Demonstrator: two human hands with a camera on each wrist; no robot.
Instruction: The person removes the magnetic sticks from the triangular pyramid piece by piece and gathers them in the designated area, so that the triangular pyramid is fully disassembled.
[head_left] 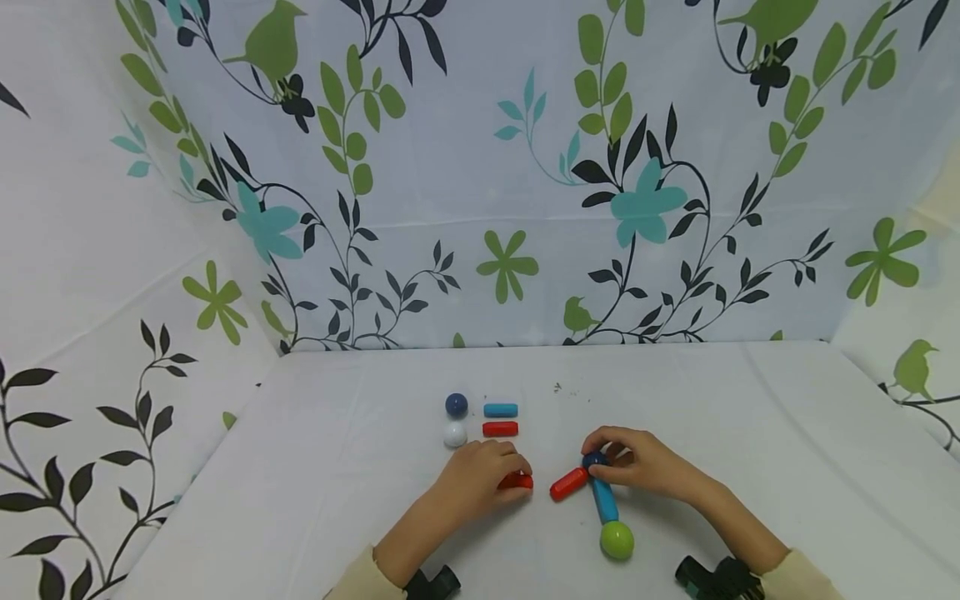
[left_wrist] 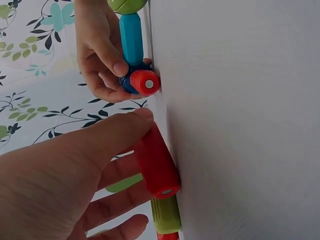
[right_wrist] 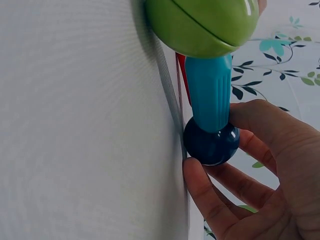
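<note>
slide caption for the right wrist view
Right hand gripping a dark blue ball, joined by a light-blue rod to a green ball.

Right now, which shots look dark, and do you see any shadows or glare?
Head view: brightest, soft shadows on the white table; left wrist view: dimmer and greyer, scene turned sideways; right wrist view: also dim, small glints on the green ball and dark blue ball.

Red rod (head_left: 568, 484), blu rod (head_left: 605, 502), navy ball (head_left: 593, 459), grn ball (head_left: 617, 540); pale cloth (head_left: 450, 167) has leaf ptn.
</note>
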